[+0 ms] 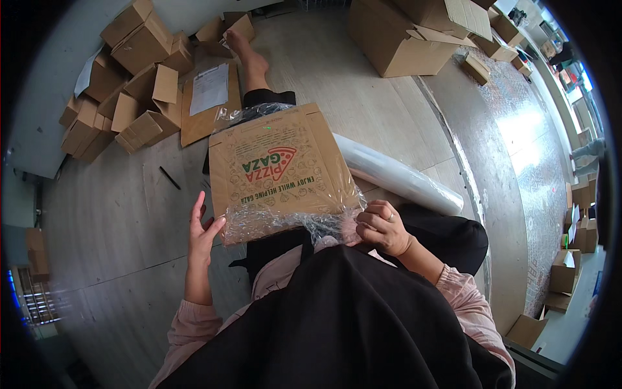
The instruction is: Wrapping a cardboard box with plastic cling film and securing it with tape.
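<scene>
A flat cardboard pizza box [286, 170] lies tilted over my lap, printed with a pizza slice drawing and writing that faces away from me. Clear stretch film [277, 221] covers its near edge in wrinkles, and more bunches at the far left corner. My left hand [201, 233] is at the near left corner, thumb against the edge and index finger raised; the box partly hides the other fingers. At the near right corner, my right hand [384, 227] grips a gathered bunch of film. A thick roll of clear film [401, 172] lies just right of the box.
Open cardboard boxes [146, 104] are heaped at the far left. Near them, a clipboard with paper [210, 89] rests on flat cardboard. A black pen [170, 178] is on the floor. Large cartons [398, 41] stand far right. My bare foot [250, 56] stretches ahead.
</scene>
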Available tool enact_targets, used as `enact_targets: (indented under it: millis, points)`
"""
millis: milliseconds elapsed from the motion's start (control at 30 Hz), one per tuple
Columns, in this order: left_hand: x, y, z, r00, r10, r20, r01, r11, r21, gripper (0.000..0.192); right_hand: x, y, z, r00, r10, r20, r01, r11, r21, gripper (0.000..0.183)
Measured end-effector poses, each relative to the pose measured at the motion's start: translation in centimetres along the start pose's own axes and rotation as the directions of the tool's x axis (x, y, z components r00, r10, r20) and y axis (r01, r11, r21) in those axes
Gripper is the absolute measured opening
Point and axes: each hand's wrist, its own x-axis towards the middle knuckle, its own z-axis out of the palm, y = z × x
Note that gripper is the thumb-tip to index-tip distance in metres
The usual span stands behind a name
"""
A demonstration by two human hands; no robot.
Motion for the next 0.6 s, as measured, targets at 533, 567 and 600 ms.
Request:
enact_targets:
  millis: [533, 567, 600]
  points:
    - [1.5, 0.8, -0.7, 0.986, -0.001, 0.169, -0.004, 1.0, 0.028, 0.079, 3.7, 2.0, 0.1, 0.946, 0.201, 0.254, -0.264, 0.932, 0.246, 0.028]
    - [1.6, 1.1, -0.8, 0.984, 0.018, 0.178, -0.033, 0.996, 0.085, 0.08, 3.5, 2.3, 0.4, 0.961, 0.127, 0.245, -0.173, 0.968, 0.179, 0.026]
    - [1.7, 1.3, -0.7, 0.982, 0.034, 0.186, -0.06, 0.988, 0.14, 0.082, 3.6, 2.4, 0.2, 0.961, 0.127, 0.247, -0.175, 0.968, 0.181, 0.026]
